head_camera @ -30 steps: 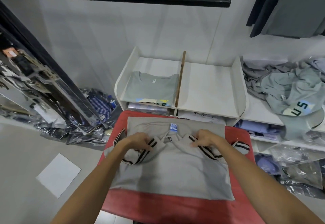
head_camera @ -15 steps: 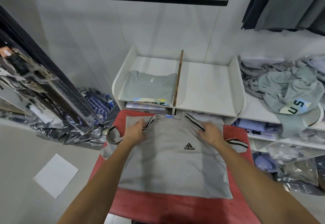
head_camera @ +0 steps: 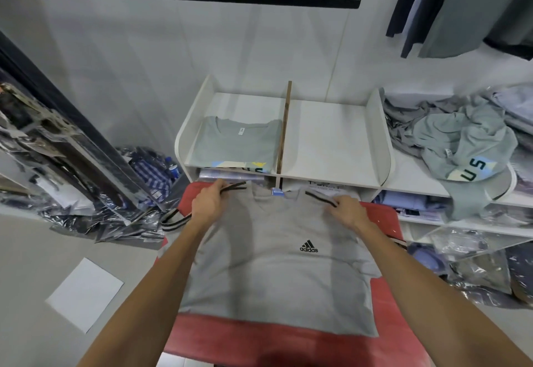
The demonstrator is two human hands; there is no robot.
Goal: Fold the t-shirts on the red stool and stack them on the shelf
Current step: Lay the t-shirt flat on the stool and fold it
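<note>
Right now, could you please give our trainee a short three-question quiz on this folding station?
1. True or false: both hands, left hand and right hand, grip the grey Adidas t-shirt at its shoulders.
2. Which shelf compartment holds the folded grey t-shirt: A left, B right?
3. Fill in: the Adidas t-shirt lies on the red ____.

Key: 1 true; 2 A; 3 stool.

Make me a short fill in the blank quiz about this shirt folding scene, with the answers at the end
1. The grey Adidas t-shirt lies on a stool coloured ____.
2. The left hand and right hand each grip a ____ of that shirt.
3. The folded grey t-shirt sits in the shelf's ____ compartment.

Answers: red; shoulder; left
</note>
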